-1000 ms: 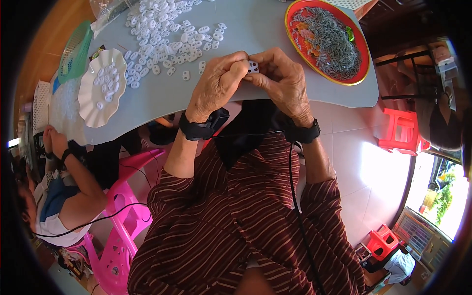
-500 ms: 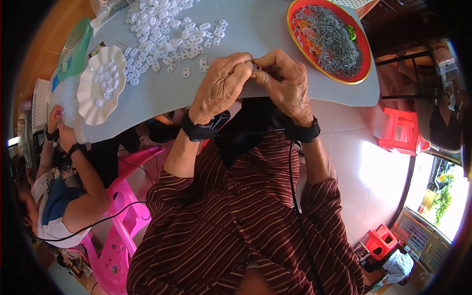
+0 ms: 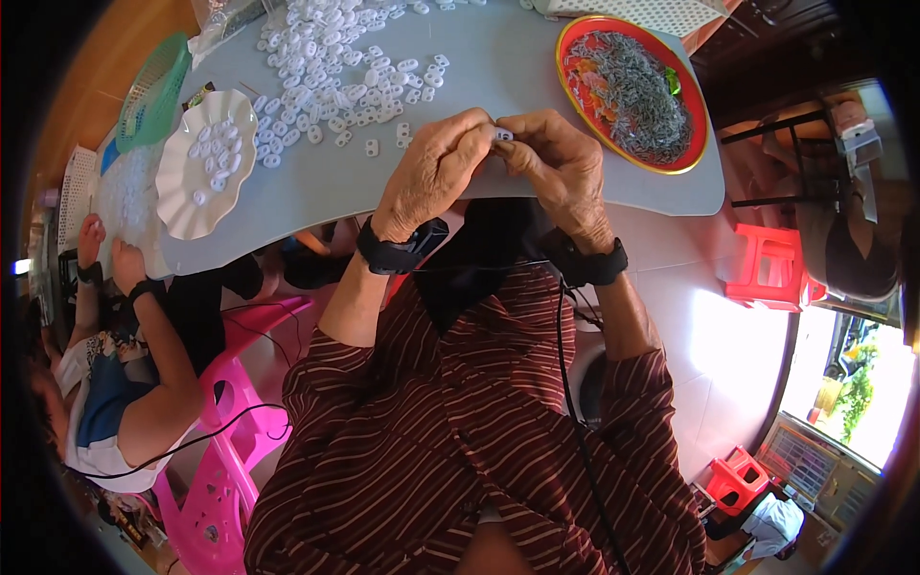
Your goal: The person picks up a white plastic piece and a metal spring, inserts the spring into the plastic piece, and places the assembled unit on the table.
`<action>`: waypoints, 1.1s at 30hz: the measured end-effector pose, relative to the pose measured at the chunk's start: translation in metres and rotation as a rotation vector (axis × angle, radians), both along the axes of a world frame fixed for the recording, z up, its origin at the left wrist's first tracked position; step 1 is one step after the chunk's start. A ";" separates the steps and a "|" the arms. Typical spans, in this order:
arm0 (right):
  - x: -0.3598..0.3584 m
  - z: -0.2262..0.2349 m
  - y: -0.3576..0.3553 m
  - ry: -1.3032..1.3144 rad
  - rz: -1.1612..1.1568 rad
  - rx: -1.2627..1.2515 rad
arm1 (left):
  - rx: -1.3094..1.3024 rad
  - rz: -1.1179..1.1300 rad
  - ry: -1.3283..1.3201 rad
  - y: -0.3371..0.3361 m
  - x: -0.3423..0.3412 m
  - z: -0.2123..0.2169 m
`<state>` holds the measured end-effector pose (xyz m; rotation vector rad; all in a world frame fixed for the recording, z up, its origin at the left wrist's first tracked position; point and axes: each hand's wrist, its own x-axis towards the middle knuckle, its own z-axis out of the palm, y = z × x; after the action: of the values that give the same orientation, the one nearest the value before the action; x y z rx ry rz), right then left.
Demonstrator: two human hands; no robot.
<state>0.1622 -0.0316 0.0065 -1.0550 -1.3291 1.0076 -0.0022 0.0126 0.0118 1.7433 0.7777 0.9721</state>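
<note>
Both hands pinching small white piece, left hand, right hand

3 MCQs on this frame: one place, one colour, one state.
1. Where is the red tray?
A. the table's right side
B. on the floor
C. on the pink chair

2. What colour is the scalloped dish?
A. black
B. white
C. red

3. How are the hands?
A. apart, flat on the table
B. in the lap
C. together, pinching a small white piece

A: tray sits right of the hands.
B: dish is white.
C: left hand and right hand meet on the piece.
</note>
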 end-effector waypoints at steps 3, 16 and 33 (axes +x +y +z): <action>0.008 0.011 0.002 -0.001 -0.036 -0.027 | -0.009 0.026 -0.046 0.000 -0.002 -0.006; 0.085 0.091 0.126 -0.699 -0.525 0.274 | -0.068 0.227 -0.186 -0.008 -0.013 -0.013; -0.009 0.017 0.138 -1.038 0.197 0.338 | 0.017 0.210 -0.091 -0.010 -0.010 -0.010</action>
<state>0.1536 0.1066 0.0235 -1.2369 -2.3718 0.2865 -0.0124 0.0028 0.0015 1.6422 0.9083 1.1933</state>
